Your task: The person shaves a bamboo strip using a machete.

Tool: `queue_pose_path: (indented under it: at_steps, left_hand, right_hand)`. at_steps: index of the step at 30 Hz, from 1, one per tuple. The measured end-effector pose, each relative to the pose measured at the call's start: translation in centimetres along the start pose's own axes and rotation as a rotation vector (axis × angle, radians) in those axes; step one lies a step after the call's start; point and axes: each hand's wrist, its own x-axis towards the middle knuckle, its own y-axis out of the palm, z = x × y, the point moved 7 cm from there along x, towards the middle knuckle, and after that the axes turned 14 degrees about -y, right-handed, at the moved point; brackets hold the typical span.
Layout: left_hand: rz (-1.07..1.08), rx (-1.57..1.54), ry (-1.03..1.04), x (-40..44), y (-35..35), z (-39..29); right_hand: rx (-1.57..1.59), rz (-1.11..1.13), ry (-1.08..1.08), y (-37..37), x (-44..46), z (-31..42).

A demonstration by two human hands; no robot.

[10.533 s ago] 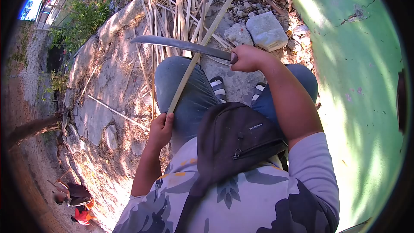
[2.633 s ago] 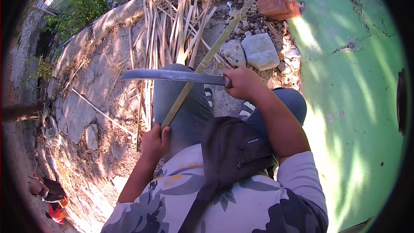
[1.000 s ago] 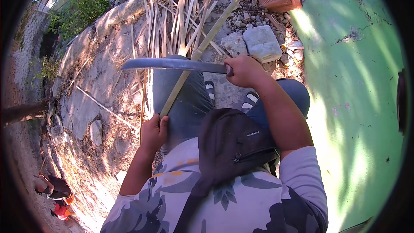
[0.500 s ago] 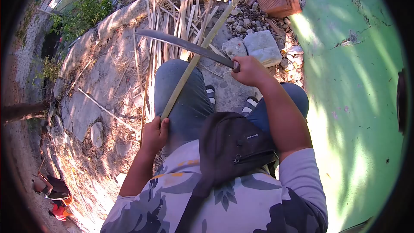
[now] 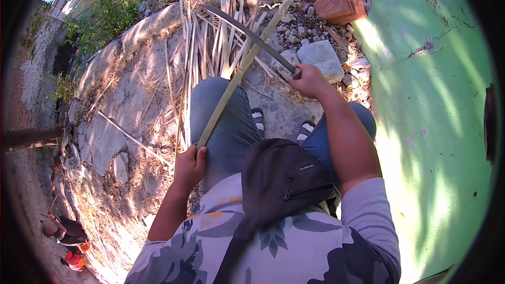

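Note:
My left hand (image 5: 190, 164) is closed around the near end of a long, flat bamboo strip (image 5: 226, 97), which slants up and away across my left knee. In my right hand (image 5: 311, 80) is the handle of a machete (image 5: 256, 39), gripped with closed fingers. Its long, slightly curved blade points up and to the left and crosses the bamboo strip toward the strip's far part. Whether the edge bites into the strip I cannot tell. Beyond my knee lies a loose pile of split bamboo strips (image 5: 210, 52) on the ground.
Pale stone blocks (image 5: 321, 58) and rubble lie ahead on the right, with stacked orange roof tiles (image 5: 339, 6) behind. A green wall (image 5: 421, 100) borders my right side. A thin stick (image 5: 131, 137) lies to the left. Another person (image 5: 66, 230) is at the far lower left.
My right hand has moved slightly right, and the machete has slid farther up the bamboo strip, its tip now pointing more steeply away. My left hand keeps its hold near my left knee.

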Motion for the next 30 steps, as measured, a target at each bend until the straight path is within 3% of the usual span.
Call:
queue_pose_path:
  at_steps: [4,10,12,19,25,30]
  left_hand:
    - [0.013,-0.051,-0.009,-0.1,0.4,-0.1]
    - [0.007,-0.062,0.024,-0.1,0.2,-0.5]
    - [-0.005,-0.05,0.017,0.1,0.3,0.0]
    - [-0.029,-0.023,0.007,-0.2,0.1,-0.3]
    - [-0.014,-0.084,-0.003,-0.3,0.2,-0.8]
    - [-0.009,-0.072,0.003,-0.2,0.3,-0.6]
  right_hand:
    - [-0.12,0.06,-0.109,1.0,-0.8,2.5]
    - [-0.422,0.326,-0.307,3.3,-2.3,6.9]
    - [-0.399,0.256,-0.322,3.1,-1.6,6.1]
    - [-0.056,-0.04,0.047,-0.1,-0.3,-0.5]
    - [0.062,-0.019,-0.018,0.3,-0.8,0.0]
    - [-0.255,0.167,-0.15,1.0,-1.3,4.5]
